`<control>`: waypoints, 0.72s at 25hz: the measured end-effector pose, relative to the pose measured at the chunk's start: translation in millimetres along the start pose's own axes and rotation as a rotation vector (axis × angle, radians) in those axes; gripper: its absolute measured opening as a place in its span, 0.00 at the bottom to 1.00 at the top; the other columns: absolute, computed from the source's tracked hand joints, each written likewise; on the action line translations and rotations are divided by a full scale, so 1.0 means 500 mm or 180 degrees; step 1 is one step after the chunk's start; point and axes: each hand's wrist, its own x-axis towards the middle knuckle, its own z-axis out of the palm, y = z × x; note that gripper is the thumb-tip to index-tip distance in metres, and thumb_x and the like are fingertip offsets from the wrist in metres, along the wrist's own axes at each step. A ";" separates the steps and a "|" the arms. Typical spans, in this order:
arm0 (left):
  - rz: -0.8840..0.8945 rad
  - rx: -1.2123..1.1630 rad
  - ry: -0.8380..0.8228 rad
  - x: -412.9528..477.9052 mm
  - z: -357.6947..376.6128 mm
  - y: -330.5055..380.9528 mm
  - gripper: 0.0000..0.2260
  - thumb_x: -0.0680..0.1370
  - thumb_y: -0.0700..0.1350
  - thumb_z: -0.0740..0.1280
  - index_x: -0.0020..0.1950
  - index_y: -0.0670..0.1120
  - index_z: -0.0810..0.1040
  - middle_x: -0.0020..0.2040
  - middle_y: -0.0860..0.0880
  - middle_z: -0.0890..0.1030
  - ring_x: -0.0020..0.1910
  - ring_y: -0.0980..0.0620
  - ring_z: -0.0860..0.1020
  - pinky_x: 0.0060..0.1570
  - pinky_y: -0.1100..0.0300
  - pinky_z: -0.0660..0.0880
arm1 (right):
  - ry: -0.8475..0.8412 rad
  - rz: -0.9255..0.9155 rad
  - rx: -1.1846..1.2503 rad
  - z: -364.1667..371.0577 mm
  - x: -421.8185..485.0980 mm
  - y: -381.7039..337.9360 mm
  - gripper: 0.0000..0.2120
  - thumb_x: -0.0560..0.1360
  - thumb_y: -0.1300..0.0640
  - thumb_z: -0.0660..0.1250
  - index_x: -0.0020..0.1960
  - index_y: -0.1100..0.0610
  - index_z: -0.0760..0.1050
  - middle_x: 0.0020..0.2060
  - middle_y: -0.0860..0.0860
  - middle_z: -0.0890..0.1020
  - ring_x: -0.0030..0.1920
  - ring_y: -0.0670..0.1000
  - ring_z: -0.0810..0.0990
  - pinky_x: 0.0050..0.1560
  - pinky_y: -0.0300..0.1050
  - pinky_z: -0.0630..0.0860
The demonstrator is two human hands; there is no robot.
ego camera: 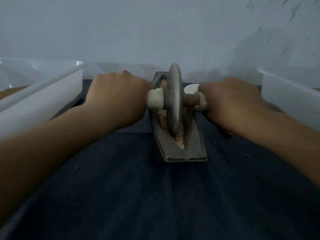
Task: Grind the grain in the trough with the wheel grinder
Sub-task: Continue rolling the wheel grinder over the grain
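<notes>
– On the dark worktop [138, 196], where is the wheel grinder [174, 94]?
– Standing up in the trough [194, 149], on the grain [162, 121]. The left hand [117, 94] and right hand [230, 104] each hold one end of its handle [190, 99] tight.

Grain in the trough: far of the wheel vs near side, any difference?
Texture: the far grain shows coarse, separate kernels, while the near grain looks fine and packed. Colour: the far grain is tan, the near grain paler and pinkish. Shared: both lie in the groove of the trough, against the wheel grinder.
</notes>
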 end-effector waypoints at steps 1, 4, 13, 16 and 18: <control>-0.0183 -0.0029 -0.0110 0.029 0.025 0.011 0.03 0.72 0.47 0.68 0.44 0.53 0.77 0.30 0.50 0.67 0.23 0.48 0.64 0.25 0.62 0.61 | 0.0033 0.0153 -0.0025 0.019 0.037 -0.008 0.13 0.70 0.60 0.71 0.37 0.48 0.68 0.30 0.50 0.73 0.27 0.51 0.67 0.30 0.39 0.58; -0.0652 -0.0476 -0.0553 0.098 0.060 0.012 0.05 0.77 0.46 0.65 0.52 0.49 0.77 0.44 0.43 0.79 0.42 0.39 0.79 0.38 0.52 0.72 | -0.0160 0.0386 0.0003 0.038 0.147 -0.034 0.10 0.76 0.65 0.65 0.54 0.54 0.78 0.50 0.57 0.81 0.49 0.61 0.80 0.43 0.47 0.66; 0.0231 -0.0175 0.0574 -0.041 -0.056 -0.012 0.05 0.64 0.50 0.65 0.37 0.56 0.69 0.29 0.54 0.55 0.22 0.51 0.56 0.31 0.68 0.49 | 0.0474 -0.0206 0.0288 -0.040 -0.047 0.010 0.12 0.60 0.56 0.72 0.36 0.46 0.69 0.25 0.42 0.63 0.24 0.42 0.56 0.29 0.31 0.51; -0.0096 -0.0063 -0.0076 0.008 -0.007 0.012 0.05 0.70 0.46 0.68 0.40 0.55 0.74 0.29 0.53 0.59 0.25 0.50 0.60 0.28 0.63 0.56 | -0.0167 0.0048 0.0139 0.002 0.022 -0.023 0.05 0.73 0.55 0.71 0.44 0.47 0.75 0.33 0.47 0.71 0.32 0.52 0.71 0.29 0.40 0.58; -0.0466 -0.0186 -0.0493 0.067 0.032 0.018 0.04 0.76 0.46 0.66 0.49 0.53 0.77 0.35 0.50 0.69 0.33 0.45 0.71 0.32 0.56 0.65 | -0.0388 0.0245 0.0268 0.020 0.101 -0.043 0.03 0.77 0.57 0.67 0.48 0.49 0.77 0.40 0.51 0.75 0.42 0.58 0.76 0.35 0.44 0.65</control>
